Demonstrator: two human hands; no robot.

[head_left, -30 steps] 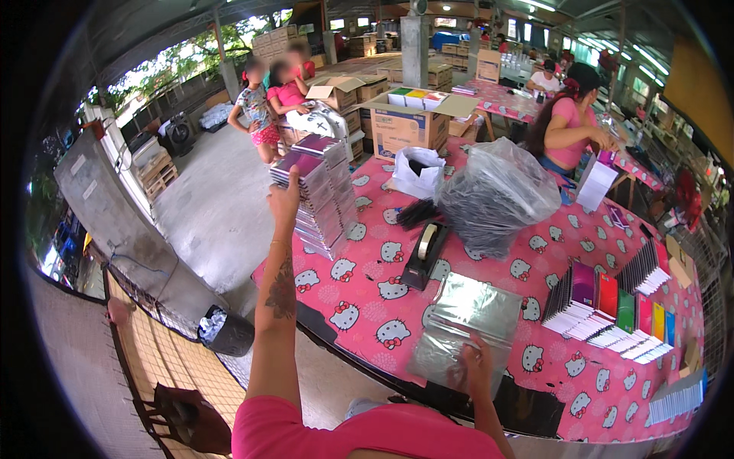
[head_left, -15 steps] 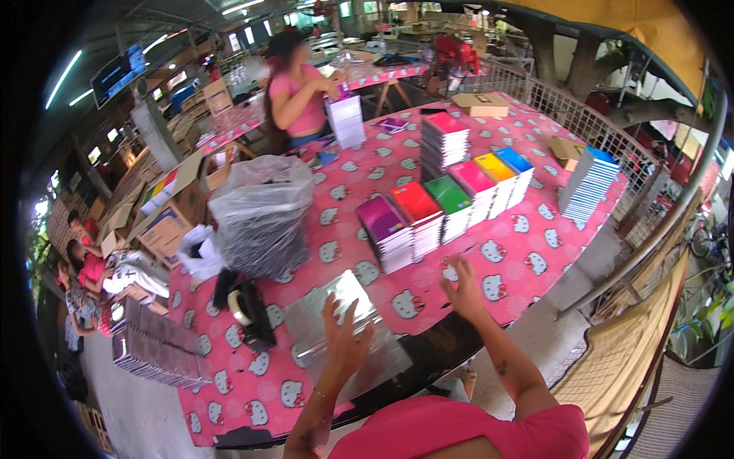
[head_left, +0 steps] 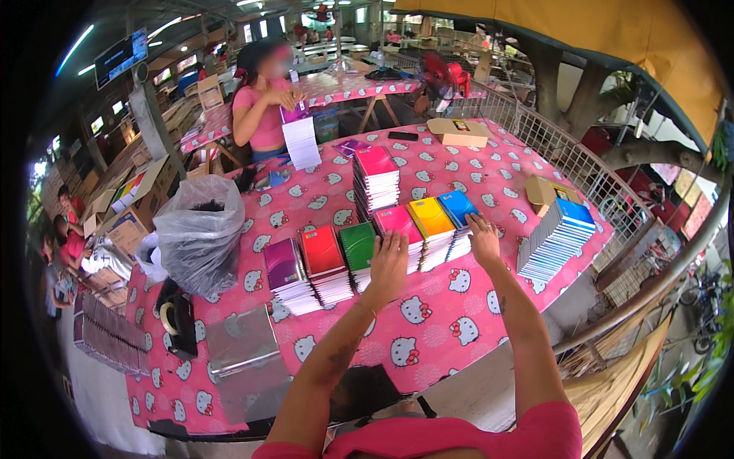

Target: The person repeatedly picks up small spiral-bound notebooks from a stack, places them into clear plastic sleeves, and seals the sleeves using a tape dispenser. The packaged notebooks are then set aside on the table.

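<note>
A row of spiral notebook stacks stands across the table: a purple stack [head_left: 284, 260], a red stack [head_left: 321, 251], a green stack [head_left: 356, 246], a pink stack [head_left: 399, 222], a yellow stack [head_left: 433, 219] and a blue stack [head_left: 457, 205]. My left hand [head_left: 391, 264] reaches over the near side of the green and pink stacks, fingers stretched and apart; whether it touches them I cannot tell. At the right end, my right hand [head_left: 483, 239] has its fingertips at the blue stack's edge, fingers spread. Neither hand grips anything.
Behind the row rises a taller pink-covered stack [head_left: 376, 180]. A leaning blue stack [head_left: 558, 237] stands at right. Left are a plastic bag [head_left: 200, 237], a tape dispenser [head_left: 177, 325] and clear plastic sheets [head_left: 245, 344]. Across the table, a person [head_left: 264, 115] handles purple notebooks.
Both hands have moved forward from near the plastic sheets to the notebook row, the right one over to the blue stack. The view has shifted. The other person has lifted a purple notebook higher.
</note>
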